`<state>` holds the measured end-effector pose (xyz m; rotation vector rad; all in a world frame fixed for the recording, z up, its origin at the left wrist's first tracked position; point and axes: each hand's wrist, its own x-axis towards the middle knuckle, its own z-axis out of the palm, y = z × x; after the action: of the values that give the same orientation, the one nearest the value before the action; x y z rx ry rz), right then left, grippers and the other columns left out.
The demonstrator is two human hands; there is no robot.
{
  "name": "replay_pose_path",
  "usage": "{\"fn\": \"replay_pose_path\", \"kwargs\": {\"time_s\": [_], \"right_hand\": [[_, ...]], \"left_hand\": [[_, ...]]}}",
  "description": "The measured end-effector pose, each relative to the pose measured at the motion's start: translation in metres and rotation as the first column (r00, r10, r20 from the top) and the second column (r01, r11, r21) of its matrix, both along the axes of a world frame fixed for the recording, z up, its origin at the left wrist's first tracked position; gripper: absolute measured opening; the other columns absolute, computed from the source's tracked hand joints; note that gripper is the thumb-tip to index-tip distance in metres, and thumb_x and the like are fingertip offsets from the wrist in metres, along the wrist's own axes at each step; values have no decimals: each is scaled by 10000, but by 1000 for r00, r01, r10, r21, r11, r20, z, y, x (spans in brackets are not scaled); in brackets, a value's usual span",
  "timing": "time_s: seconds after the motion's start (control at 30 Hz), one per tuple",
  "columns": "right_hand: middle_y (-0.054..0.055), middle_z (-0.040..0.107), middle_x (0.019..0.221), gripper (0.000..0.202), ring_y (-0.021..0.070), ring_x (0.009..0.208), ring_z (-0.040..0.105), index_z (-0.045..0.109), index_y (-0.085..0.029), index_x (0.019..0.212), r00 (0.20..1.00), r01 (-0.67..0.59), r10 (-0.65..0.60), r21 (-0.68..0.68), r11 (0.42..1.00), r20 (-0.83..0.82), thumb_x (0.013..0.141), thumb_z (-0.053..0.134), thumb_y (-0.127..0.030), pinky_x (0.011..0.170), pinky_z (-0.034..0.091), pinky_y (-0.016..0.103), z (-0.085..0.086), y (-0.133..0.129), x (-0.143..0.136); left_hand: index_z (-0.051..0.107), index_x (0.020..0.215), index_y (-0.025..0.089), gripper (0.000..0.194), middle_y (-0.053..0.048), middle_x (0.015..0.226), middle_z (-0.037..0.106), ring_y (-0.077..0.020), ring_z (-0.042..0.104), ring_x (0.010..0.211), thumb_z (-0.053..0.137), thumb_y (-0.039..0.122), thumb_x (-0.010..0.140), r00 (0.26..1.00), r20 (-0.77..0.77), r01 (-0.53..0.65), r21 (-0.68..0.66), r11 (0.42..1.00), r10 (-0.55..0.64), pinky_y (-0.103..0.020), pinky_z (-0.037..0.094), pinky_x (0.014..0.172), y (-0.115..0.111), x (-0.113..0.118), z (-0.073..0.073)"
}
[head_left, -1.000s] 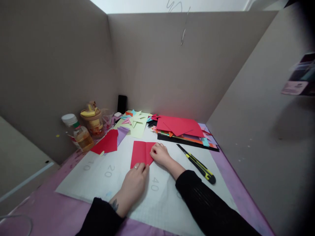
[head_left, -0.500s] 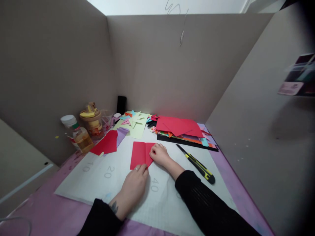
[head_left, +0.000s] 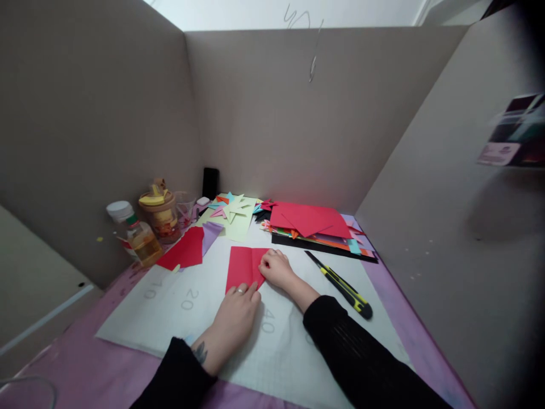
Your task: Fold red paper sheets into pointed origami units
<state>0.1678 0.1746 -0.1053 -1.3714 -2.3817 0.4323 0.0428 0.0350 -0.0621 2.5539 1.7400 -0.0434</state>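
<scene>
A red sheet of paper (head_left: 240, 266) lies on the white numbered mat, with a vertical crease near its middle and its lower right corner folded in at a slant. My left hand (head_left: 238, 309) rests at the sheet's bottom edge, fingers stretched out and touching the paper near the crease. On the right edge, my right hand (head_left: 277, 268) has its fingers curled and pressed together on the paper; its fingertips are partly hidden. Right of that hand lies a yellow and black utility knife (head_left: 340, 284).
Red sheets (head_left: 309, 218) top a paper stack at the back. Folded paper stars (head_left: 232, 209) lie on pale green paper. Left are red scrap paper (head_left: 183, 250), a bottle of amber liquid (head_left: 145, 244) and a lidded cup (head_left: 164, 218). Grey panels (head_left: 272, 113) enclose the table.
My left hand's fingers have shifted and spread from a pinch at the bottom edge to lying on the paper. The right hand holds the same place.
</scene>
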Motion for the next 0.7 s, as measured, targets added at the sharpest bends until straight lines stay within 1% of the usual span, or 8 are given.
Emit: {"fn": "replay_pose_path", "kwargs": {"time_s": [0.07, 0.17, 0.23, 0.3, 0.33, 0.4, 0.53, 0.7], "right_hand": [[52, 594, 871, 123, 207, 878, 471, 648, -189, 735, 1000, -1, 1, 15, 1000, -19, 797, 543, -203, 766, 332, 319, 3, -2, 1], [63, 578, 986, 147, 215, 968, 457, 667, -195, 880, 997, -20, 24, 66, 998, -67, 798, 547, -172, 835, 343, 332, 11, -11, 8], [53, 560, 1065, 201, 212, 1036, 437, 682, -225, 915, 988, -105, 118, 126, 986, -101, 787, 555, -138, 908, 325, 345, 16, -22, 17], [49, 564, 1044, 224, 218, 1022, 444, 708, -239, 848, 949, -262, 292, 216, 941, -119, 749, 566, -97, 935, 315, 378, 19, -35, 25], [47, 570, 1027, 239, 222, 1014, 447, 716, -248, 837, 930, -315, 350, 245, 917, -114, 735, 570, -88, 939, 316, 391, 19, -41, 29], [46, 578, 1027, 273, 228, 1021, 446, 725, -263, 863, 906, -372, 411, 276, 886, -100, 725, 572, -83, 944, 318, 406, 18, -52, 35], [53, 572, 1106, 307, 242, 1073, 431, 725, -293, 948, 903, -402, 428, 272, 874, -38, 746, 576, -116, 950, 322, 419, 17, -62, 38], [66, 569, 1141, 256, 256, 1091, 424, 719, -295, 960, 903, -422, 428, 275, 864, 43, 784, 582, -169, 953, 318, 430, 20, -62, 37]], "left_hand": [[568, 1115, 83, 332, -164, 1222, 586, -272, 544, 995, 387, 31, 841, 1000, -7, 11, 3, 1000, -11, -423, 430, 862, 1, 0, 1], [566, 1099, 83, 325, -161, 1234, 576, -278, 534, 1009, 387, 30, 833, 1000, -1, 31, 18, 999, -31, -431, 411, 880, 1, -3, 0], [569, 1071, 98, 310, -152, 1224, 580, -271, 531, 1004, 389, 31, 828, 999, 19, 33, 30, 999, -34, -425, 403, 881, 0, -5, -1], [566, 1070, 110, 305, -145, 1177, 598, -265, 528, 1002, 391, 38, 831, 999, 41, 34, 35, 999, -35, -421, 395, 884, -1, -8, -1], [564, 1076, 112, 305, -142, 1151, 607, -263, 527, 1005, 389, 43, 836, 998, 49, 35, 35, 999, -37, -420, 391, 888, -2, -9, -1], [565, 1089, 113, 307, -135, 1110, 619, -262, 524, 1014, 380, 56, 852, 997, 63, 41, 34, 999, -43, -422, 383, 900, -2, -10, -2], [562, 1116, 118, 317, -129, 1112, 617, -264, 517, 1037, 386, 66, 857, 996, 80, 37, 53, 998, -42, -427, 366, 932, -2, -12, -6], [551, 1143, 132, 336, -131, 1176, 595, -263, 504, 1073, 403, 63, 850, 992, 111, 46, 69, 997, -54, -427, 357, 953, -1, -13, -11]]}}
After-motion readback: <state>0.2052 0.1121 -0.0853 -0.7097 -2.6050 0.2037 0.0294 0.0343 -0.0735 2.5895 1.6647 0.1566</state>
